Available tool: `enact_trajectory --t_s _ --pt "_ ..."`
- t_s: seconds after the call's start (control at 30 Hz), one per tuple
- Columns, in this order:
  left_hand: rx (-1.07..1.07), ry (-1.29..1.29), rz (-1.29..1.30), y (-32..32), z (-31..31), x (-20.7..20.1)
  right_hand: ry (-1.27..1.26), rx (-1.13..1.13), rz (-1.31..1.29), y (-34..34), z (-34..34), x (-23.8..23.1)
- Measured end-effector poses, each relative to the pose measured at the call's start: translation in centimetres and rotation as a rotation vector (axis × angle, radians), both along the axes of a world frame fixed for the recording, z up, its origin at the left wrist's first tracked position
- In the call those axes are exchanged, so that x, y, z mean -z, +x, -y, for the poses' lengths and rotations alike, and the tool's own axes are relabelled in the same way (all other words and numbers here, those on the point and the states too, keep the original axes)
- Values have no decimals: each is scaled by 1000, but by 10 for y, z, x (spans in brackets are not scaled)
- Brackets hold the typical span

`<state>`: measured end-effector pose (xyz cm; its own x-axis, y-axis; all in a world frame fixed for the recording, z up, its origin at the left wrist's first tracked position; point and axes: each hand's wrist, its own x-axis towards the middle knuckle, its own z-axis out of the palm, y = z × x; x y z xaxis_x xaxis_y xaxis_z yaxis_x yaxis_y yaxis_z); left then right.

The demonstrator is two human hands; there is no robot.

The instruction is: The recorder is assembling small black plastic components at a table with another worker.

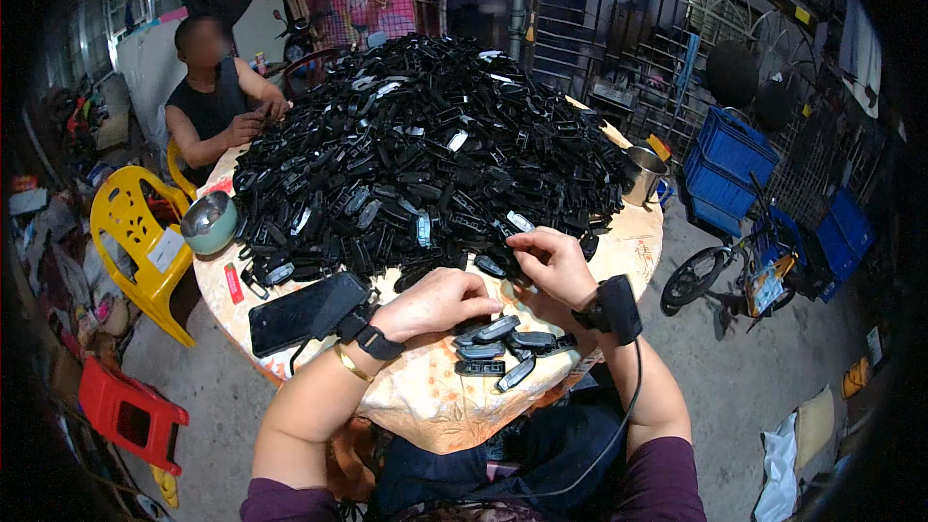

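A large heap of small black oblong plastic pieces (425,155), some with shiny silvery faces, covers most of the round table. My left hand (443,302) is at the heap's near edge, its fingers curled together; what they hold, if anything, is hidden. My right hand (553,266) is bent inward beside the heap with thumb and fingers drawn together, and I cannot make out anything between them. Close to its fingertips lies one black oblong piece (490,267). Just below both hands, a small group of similar pieces (480,365) rests on the flowered tablecloth (425,401).
A black phone-like device (307,313) lies by my left wrist. A pale green bowl (210,223) and a metal mug (644,174) stand at the table's edges. Another person (217,101) sits at the far left. Around are a yellow chair (135,217), red stool (130,414) and blue crates (727,169).
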<state>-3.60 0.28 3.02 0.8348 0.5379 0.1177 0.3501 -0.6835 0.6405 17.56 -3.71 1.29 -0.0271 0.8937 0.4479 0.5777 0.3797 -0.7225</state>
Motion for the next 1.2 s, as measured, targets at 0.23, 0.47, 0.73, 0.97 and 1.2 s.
enact_trajectory --t_s 0.23,0.47,0.73,0.97,1.2 --pt "-393 597 52 4 -5 18 288 214 475 -28 5 -11" --pt "-429 647 -1 5 -10 29 343 235 539 -28 5 -5" --pt "-419 282 424 4 -6 10 323 225 182 -12 18 -13" --pt "-203 -838 689 7 -2 2 313 128 144 -29 28 -20" --pt "-39 -921 709 4 -2 -1 365 25 -66 -37 25 -11"
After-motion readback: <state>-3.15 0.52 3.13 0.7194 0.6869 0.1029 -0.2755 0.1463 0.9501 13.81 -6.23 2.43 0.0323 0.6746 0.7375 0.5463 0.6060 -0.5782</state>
